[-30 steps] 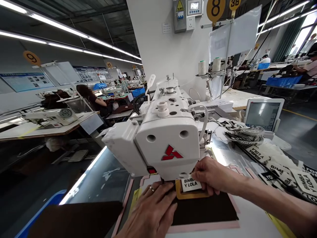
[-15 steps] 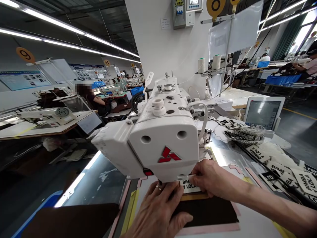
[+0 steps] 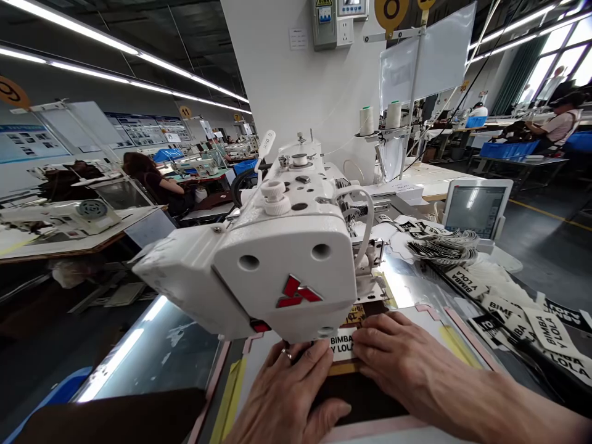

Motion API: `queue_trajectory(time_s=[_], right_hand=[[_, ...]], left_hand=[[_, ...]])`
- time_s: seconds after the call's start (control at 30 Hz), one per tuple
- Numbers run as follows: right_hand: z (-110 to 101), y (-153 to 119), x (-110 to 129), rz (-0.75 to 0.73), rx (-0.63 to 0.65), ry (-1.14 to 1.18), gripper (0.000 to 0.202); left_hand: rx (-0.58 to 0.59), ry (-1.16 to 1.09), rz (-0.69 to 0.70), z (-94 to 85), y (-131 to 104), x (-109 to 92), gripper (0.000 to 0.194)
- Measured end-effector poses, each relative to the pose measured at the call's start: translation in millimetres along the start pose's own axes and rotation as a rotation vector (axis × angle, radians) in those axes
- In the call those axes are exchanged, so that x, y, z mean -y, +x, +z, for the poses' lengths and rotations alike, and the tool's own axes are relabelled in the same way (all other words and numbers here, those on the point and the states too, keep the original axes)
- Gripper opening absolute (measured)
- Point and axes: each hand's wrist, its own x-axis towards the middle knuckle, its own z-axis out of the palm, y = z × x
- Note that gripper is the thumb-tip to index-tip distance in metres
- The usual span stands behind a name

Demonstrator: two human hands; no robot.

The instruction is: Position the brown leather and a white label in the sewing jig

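Observation:
Under the head of a white sewing machine (image 3: 284, 246) lies a white label (image 3: 343, 345) printed "BIMBA Y LOLA". Below it is a dark brown fabric piece (image 3: 345, 390), within a white template with pink and yellow strips. My left hand (image 3: 289, 391) rests flat, fingers stretched, its fingertips at the label's left end and partly hidden beneath the machine head. My right hand (image 3: 407, 357) lies flat with its fingertips on the label's right end. Both hands press down without gripping. The needle area is hidden behind the machine head.
To the right lie a heap of loose printed labels (image 3: 504, 305) and a stack of labels (image 3: 444, 246), before a touchscreen (image 3: 476, 209). Thread cones (image 3: 366, 121) stand behind. Brown fabric (image 3: 115, 416) hangs at lower left. Co-workers sit at other tables on both sides.
My right hand has gone from a pinch at the label's right edge to lying flat on it. My left hand stays on the label's left end. The view has shifted slightly right.

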Motion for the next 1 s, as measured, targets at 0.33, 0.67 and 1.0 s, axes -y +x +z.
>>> queue_trajectory(time_s=[0.33, 0.67, 1.0], right_hand=[[-13, -2, -3, -0.009, -0.014, 0.019, 0.025], [-26, 0, -6, 0.009, 0.042, 0.043, 0.033], [-11, -4, -12, -0.008, 0.106, -0.004, 0.03]], left_hand=[[0.01, -0.023, 0.014, -3.7, 1, 3, 0.057], [0.005, -0.043, 0.009, -3.4, 0, 3, 0.055], [-0.002, -0.082, -0.005, 1.6, -4, 2, 0.055]])
